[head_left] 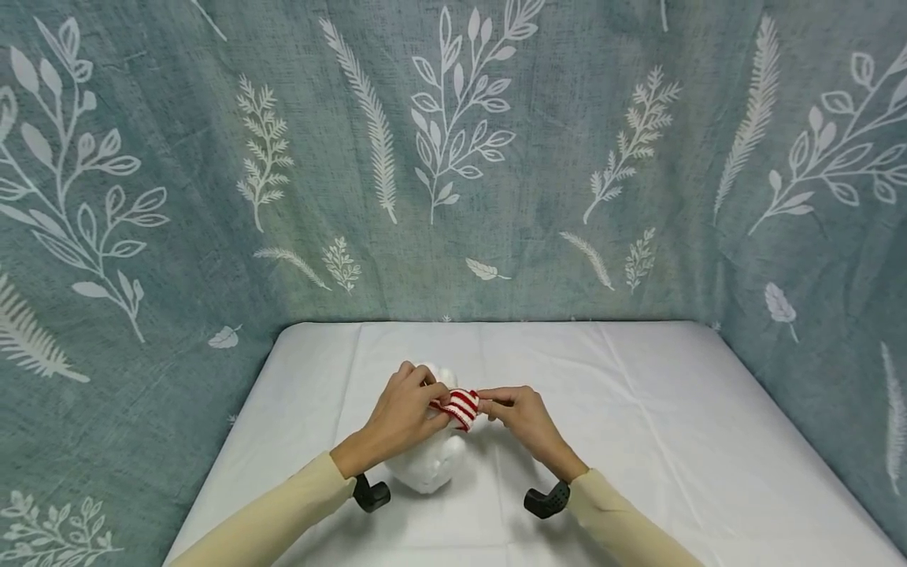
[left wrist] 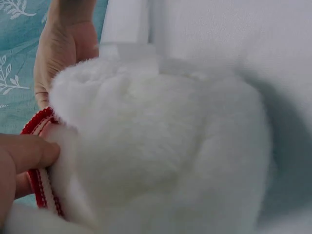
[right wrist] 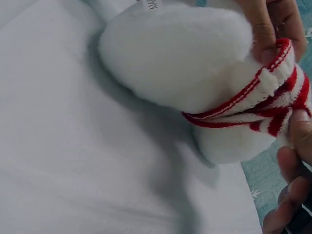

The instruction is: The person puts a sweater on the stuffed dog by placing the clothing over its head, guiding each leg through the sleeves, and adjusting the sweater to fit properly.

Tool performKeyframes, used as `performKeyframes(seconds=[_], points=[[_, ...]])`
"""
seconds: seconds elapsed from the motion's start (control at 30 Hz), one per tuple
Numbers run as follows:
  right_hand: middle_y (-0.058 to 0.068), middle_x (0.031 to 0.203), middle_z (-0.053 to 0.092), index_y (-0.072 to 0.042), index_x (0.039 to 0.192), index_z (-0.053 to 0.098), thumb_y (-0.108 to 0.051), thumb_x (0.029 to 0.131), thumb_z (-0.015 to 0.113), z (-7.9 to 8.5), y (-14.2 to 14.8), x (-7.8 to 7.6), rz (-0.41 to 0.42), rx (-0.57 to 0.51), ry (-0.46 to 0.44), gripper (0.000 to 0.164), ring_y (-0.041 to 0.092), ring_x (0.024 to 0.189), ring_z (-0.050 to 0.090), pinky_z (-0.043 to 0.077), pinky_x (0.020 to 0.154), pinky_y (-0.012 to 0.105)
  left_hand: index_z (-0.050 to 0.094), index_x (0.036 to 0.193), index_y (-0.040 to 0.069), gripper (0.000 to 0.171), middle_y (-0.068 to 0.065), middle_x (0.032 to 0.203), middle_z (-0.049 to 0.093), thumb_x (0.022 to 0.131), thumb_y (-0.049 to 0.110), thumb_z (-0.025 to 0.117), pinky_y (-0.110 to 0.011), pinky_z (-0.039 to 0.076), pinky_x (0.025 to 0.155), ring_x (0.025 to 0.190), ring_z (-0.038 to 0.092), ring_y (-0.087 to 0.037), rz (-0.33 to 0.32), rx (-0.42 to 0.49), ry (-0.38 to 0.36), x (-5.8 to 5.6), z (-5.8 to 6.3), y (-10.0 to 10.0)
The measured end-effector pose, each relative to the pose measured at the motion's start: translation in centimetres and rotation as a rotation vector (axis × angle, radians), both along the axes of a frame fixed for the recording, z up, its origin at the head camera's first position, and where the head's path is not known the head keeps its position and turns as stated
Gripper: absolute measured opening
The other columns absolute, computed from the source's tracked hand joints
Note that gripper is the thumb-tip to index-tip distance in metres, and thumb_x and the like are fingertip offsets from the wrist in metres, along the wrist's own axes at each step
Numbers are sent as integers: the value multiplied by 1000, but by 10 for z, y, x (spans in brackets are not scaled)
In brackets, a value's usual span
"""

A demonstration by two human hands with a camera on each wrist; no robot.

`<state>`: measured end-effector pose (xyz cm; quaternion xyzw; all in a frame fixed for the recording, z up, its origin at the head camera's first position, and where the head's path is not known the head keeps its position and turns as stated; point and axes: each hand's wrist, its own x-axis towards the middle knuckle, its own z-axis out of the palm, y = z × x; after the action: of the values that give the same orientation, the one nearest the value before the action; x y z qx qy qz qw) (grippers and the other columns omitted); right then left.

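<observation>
A fluffy white plush toy [head_left: 428, 465] lies on the white table cover, its upper part partly hidden behind my left hand. A red-and-white striped knit garment [head_left: 464, 408] sits around one end of the toy, bunched into folds in the right wrist view. My left hand [head_left: 405, 405] pinches the garment's red-trimmed edge [left wrist: 41, 187] against the fur, its thumb and fingers on either side. On the opposite side, my right hand [head_left: 526, 417] holds the striped knit between thumb and fingertips. A white label [right wrist: 152, 5] shows on the toy.
The white-covered table [head_left: 602, 441] spreads out around the toy, with light creases. Grey-green curtains [head_left: 538, 260] with white leaf prints hang behind it and along both sides. Dark wrist-worn devices [head_left: 547, 501] sit below each wrist, close over the table.
</observation>
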<state>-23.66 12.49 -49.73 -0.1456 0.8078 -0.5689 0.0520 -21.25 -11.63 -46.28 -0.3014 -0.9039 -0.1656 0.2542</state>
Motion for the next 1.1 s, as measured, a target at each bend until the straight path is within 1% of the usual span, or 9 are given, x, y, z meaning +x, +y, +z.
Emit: performKeyframes(seconds=[0.07, 0.2, 0.33, 0.47, 0.6, 0.73, 0.8, 0.93, 1.1], points=[[6, 88, 74, -19, 108, 82, -36, 95, 75, -3, 0, 0, 8, -1, 4, 22, 24, 75, 60, 44, 61, 26, 68, 78, 23, 14, 3, 88, 55, 79, 22, 83, -34, 39, 71, 82, 44, -20, 2, -11, -14, 0, 1, 0], [18, 78, 65, -4, 98, 78, -40, 101, 66, -7, -1, -3, 90, 9, -47, 38, 14, 58, 46, 38, 55, 24, 59, 71, 24, 22, 4, 85, 51, 78, 24, 80, -33, 36, 70, 81, 42, -19, 19, -16, -42, 0, -2, 0], [18, 75, 60, -3, 109, 78, -32, 103, 64, -8, -1, -3, 141, -61, -104, 32, 10, 53, 39, 35, 53, 23, 61, 85, 23, 21, 5, 89, 52, 83, 30, 81, -33, 36, 72, 81, 42, -18, 33, 32, -88, 0, -6, -1], [14, 78, 65, -11, 124, 76, -23, 101, 68, -11, -5, -4, 100, -140, -74, 27, 8, 55, 40, 35, 52, 21, 66, 101, 25, 21, 5, 94, 58, 88, 36, 79, -34, 38, 74, 83, 45, -18, 51, 70, -104, 0, -8, -1], [18, 79, 67, -9, 121, 77, -24, 100, 70, -14, -9, -3, 32, -172, -29, 27, 8, 58, 45, 35, 53, 21, 72, 98, 26, 14, 5, 92, 59, 89, 36, 77, -32, 37, 71, 81, 45, -16, 56, 87, -141, 0, -6, -2], [12, 74, 64, -10, 120, 78, -26, 100, 71, -15, -12, -1, 19, -176, 4, 27, 10, 65, 51, 38, 58, 22, 75, 95, 25, 10, 4, 90, 58, 87, 29, 77, -32, 36, 70, 80, 45, -17, 40, 92, -181, 1, -2, -2], [8, 72, 62, -10, 119, 78, -27, 100, 70, -13, -12, -1, 46, -175, 5, 27, 10, 67, 52, 39, 59, 22, 75, 94, 25, 9, 3, 91, 58, 86, 27, 77, -33, 36, 71, 81, 45, -18, 35, 81, -186, 2, -1, -2], [2, 67, 54, -13, 120, 78, -29, 100, 70, -9, -8, -3, 143, -152, -10, 27, 10, 61, 46, 35, 53, 22, 75, 91, 26, 8, 3, 91, 57, 84, 28, 79, -33, 37, 70, 82, 45, -18, 35, 35, -170, 3, 0, -1], [-2, 64, 48, -21, 116, 79, -33, 100, 69, -1, -4, -8, 243, -14, 22, 22, 9, 57, 40, 36, 52, 23, 77, 91, 28, 9, 4, 89, 54, 84, 30, 81, -34, 36, 69, 82, 44, -18, 37, -17, -118, 3, -3, 1]])
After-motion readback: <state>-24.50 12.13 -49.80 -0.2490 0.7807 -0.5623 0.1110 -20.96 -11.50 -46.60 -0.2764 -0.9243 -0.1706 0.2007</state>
